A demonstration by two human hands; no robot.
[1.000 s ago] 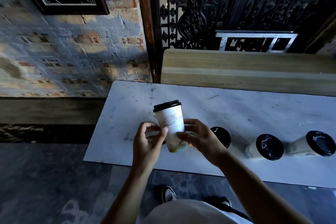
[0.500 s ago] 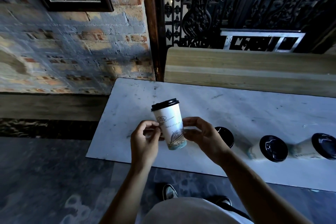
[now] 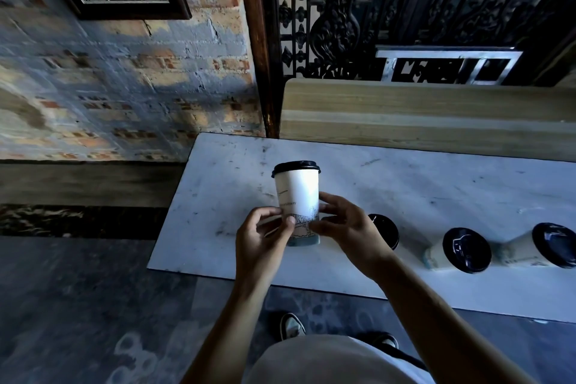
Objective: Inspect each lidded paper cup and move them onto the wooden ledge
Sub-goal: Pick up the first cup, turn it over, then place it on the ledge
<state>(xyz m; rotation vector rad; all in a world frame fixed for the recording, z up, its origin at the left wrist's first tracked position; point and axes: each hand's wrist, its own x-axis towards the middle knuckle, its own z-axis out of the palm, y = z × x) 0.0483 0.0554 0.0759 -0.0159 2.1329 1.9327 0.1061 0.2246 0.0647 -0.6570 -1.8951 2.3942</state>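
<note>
Lidded paper cup point(image 3: 297, 193) upright at frame centre, pinched low between left hand point(image 3: 261, 237) and right hand point(image 3: 346, 227) above marble slab point(image 3: 218, 196)

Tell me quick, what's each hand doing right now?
Left hand: fingertips gripping the lower part of the held paper cup.
Right hand: gripping the same cup from the other side.

- Bare marble is seen across the back of the white table point(image 3: 436, 184), between the held cup point(image 3: 297, 196) and the wooden ledge point(image 3: 420, 109).
- The ledge top is lined behind by dark ironwork point(image 3: 343, 25) and a metal frame point(image 3: 448, 67).
- The table's front right is taken up by three lidded cups point(image 3: 466, 254), standing in a row.
- The left end is bounded by a brick wall point(image 3: 124, 87) and a wooden post point(image 3: 257, 40).
</note>
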